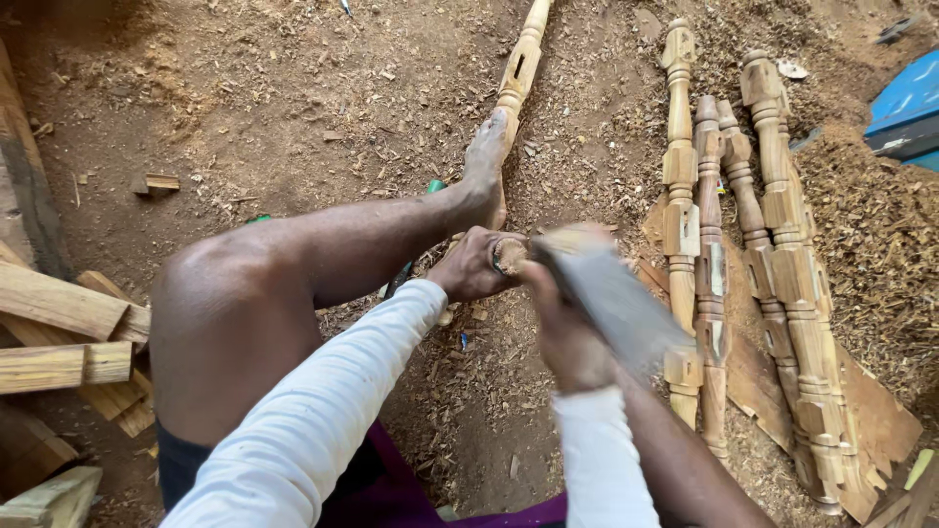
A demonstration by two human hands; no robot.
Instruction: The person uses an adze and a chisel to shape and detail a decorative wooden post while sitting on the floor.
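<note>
Left hand (476,266) is closed round the chisel (510,254), right hand (567,332) grips the blurred mallet (611,293) just right of it — the leg (516,78) runs straight ahead, foot-pinned.

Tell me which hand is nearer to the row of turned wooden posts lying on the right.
Right. The right hand, gripping a blurred flat tool, sits just left of the turned posts. The left hand is farther left, on the post under the foot.
</note>
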